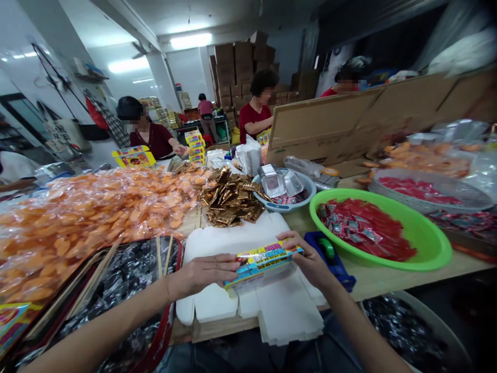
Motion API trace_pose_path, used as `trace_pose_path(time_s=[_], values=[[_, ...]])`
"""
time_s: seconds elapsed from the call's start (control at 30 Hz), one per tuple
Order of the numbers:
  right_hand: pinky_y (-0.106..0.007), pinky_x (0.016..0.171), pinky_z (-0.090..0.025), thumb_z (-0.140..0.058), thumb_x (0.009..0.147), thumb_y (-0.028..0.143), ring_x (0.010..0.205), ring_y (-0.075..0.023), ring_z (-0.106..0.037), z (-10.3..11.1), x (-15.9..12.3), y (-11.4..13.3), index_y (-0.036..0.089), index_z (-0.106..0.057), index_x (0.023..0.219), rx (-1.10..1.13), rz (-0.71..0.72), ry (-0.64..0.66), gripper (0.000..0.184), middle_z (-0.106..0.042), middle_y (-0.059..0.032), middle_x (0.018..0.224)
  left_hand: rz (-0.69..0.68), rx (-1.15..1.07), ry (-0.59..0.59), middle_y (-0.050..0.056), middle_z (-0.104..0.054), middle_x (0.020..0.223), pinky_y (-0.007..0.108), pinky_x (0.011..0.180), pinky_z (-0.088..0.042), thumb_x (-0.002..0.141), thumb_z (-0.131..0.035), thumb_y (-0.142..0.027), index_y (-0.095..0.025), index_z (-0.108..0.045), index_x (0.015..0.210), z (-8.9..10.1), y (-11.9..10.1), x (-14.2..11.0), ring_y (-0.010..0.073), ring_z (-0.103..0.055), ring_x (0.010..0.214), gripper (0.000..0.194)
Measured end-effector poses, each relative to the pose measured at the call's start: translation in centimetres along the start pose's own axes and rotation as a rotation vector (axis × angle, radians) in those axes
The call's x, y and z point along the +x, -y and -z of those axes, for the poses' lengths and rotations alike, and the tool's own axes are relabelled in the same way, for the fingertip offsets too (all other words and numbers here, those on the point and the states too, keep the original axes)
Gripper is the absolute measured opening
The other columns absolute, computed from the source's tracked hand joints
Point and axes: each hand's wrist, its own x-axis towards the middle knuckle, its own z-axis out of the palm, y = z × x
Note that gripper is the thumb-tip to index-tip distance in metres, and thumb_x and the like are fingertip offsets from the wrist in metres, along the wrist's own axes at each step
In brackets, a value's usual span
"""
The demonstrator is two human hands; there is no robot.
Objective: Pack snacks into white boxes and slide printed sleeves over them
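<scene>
Between my hands is a small printed cardboard box [264, 260], yellow, pink and blue, held a little above a stack of white unfolded cartons [217, 238]. My left hand [207, 273] grips its left end, fingers laid along the top edge. At the right end, my right hand [306, 259] has its thumb and fingers closed round the corner. Beyond the cartons lies a pile of gold foil packets [233, 197]. A blue tape dispenser [330, 259] with a green roll stands just right of my right hand.
At left, orange items in clear bags [97, 207] form a heap behind a dark red tray [169, 321] of black wrapped pieces and wooden sticks. A green basin [435, 243] holds red packets at right. A blue bowl [310, 194] and cardboard divider [322, 129] stand behind; co-workers sit opposite.
</scene>
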Motion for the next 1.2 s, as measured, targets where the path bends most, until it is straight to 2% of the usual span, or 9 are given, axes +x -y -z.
trace_pose_path(time_s=[0.17, 0.3, 0.37, 0.5, 0.63, 0.8, 0.97, 1.1, 1.2], values=[[-0.034, 0.080, -0.043, -0.045, 0.081, 0.064, 0.095, -0.0234, -0.051, -1.1, 0.2, 0.6, 0.023, -0.063, 0.082, 0.058, 0.000, -0.067, 0.045, -0.051, -0.0071, 0.112, 0.038, 0.017, 0.005, 0.008, -0.048, 0.136, 0.046, 0.110, -0.032, 0.091, -0.044, -0.011, -0.028, -0.038, 0.137, -0.8, 0.4, -0.7, 0.0215, -0.037, 0.131, 0.050], [-0.030, 0.084, -0.040, -0.049, 0.086, 0.039, 0.100, -0.0209, -0.051, -2.0, 0.2, 0.8, 0.022, -0.063, 0.078, 0.018, -0.036, -0.156, 0.023, -0.056, -0.0052, 0.110, 0.032, 0.172, 0.052, 0.007, -0.045, 0.139, 0.050, 0.112, -0.024, 0.091, -0.043, -0.012, -0.029, -0.035, 0.138, -1.5, 0.6, -1.5, 0.0215, -0.030, 0.134, 0.050], [-0.032, 0.089, -0.038, -0.049, 0.085, 0.032, 0.108, -0.0222, -0.049, -2.2, 0.2, 0.8, 0.024, -0.063, 0.089, 0.053, -0.048, -0.179, 0.017, -0.057, -0.0048, 0.115, 0.014, 0.243, 0.020, 0.009, -0.049, 0.135, 0.049, 0.111, -0.027, 0.091, -0.046, -0.018, -0.027, -0.035, 0.137, -1.8, 0.3, -1.4, 0.0214, -0.032, 0.134, 0.048], [-0.035, 0.095, -0.035, -0.045, 0.084, 0.027, 0.114, -0.0232, -0.047, -2.2, 0.4, 1.0, 0.025, -0.062, 0.102, 0.028, -0.050, -0.152, 0.025, -0.055, -0.0044, 0.122, 0.019, 0.334, -0.168, 0.010, -0.066, 0.113, 0.041, 0.097, -0.045, 0.085, -0.057, -0.033, -0.025, -0.045, 0.131, -2.3, -0.9, 0.9, 0.0220, -0.052, 0.118, 0.048], [-0.033, 0.096, -0.034, -0.045, 0.082, 0.027, 0.115, -0.0229, -0.047, -1.9, 1.1, 1.7, 0.022, -0.065, 0.094, -0.078, -0.048, -0.119, 0.024, -0.056, -0.0043, 0.121, 0.244, 0.474, -0.259, 0.010, -0.064, 0.091, 0.034, 0.072, -0.052, 0.084, -0.057, -0.036, -0.022, -0.058, 0.119, -3.4, -1.9, 4.5, 0.0195, -0.060, 0.087, 0.038], [-0.036, 0.102, -0.032, -0.047, 0.079, 0.033, 0.120, -0.0246, -0.045, -2.6, 1.1, 1.9, 0.021, -0.062, 0.108, -0.151, -0.187, -0.219, 0.035, -0.053, -0.0051, 0.128, 0.267, 0.613, -0.266, 0.009, -0.059, 0.122, 0.036, 0.082, -0.051, 0.090, -0.046, -0.027, -0.023, -0.061, 0.115, -4.8, -1.8, 5.8, 0.0233, -0.053, 0.114, 0.029], [-0.037, 0.101, -0.036, -0.049, 0.081, 0.046, 0.122, -0.0249, -0.044, -3.0, 1.2, 1.8, 0.019, -0.042, 0.135, -0.122, -0.333, -0.422, 0.060, -0.047, -0.0073, 0.135, 0.225, 0.681, -0.318, 0.005, -0.062, 0.121, 0.034, 0.079, -0.052, 0.090, -0.046, -0.023, -0.024, -0.063, 0.109, -5.9, -1.8, 6.2, 0.0225, -0.056, 0.112, 0.025], [-0.038, 0.100, -0.038, -0.053, 0.077, 0.042, 0.118, -0.0265, -0.048, -2.2, 1.7, 1.9, 0.017, -0.048, 0.131, -0.025, -0.331, -0.435, 0.060, -0.053, -0.0084, 0.130, 0.262, 0.713, -0.336, 0.005, -0.063, 0.120, 0.035, 0.079, -0.052, 0.089, -0.048, -0.021, -0.023, -0.065, 0.102, -6.7, -2.3, 7.5, 0.0230, -0.057, 0.111, 0.021], [-0.040, 0.101, -0.037, -0.053, 0.076, 0.040, 0.118, -0.0269, -0.049, -1.8, 2.0, 1.6, 0.016, -0.050, 0.129, -0.033, -0.304, -0.419, 0.059, -0.053, -0.0092, 0.129, 0.348, 0.684, -0.244, 0.004, -0.059, 0.126, 0.041, 0.086, -0.050, 0.087, -0.052, -0.031, -0.022, -0.063, 0.100, -6.7, -2.4, 8.0, 0.0264, -0.052, 0.118, 0.019]])
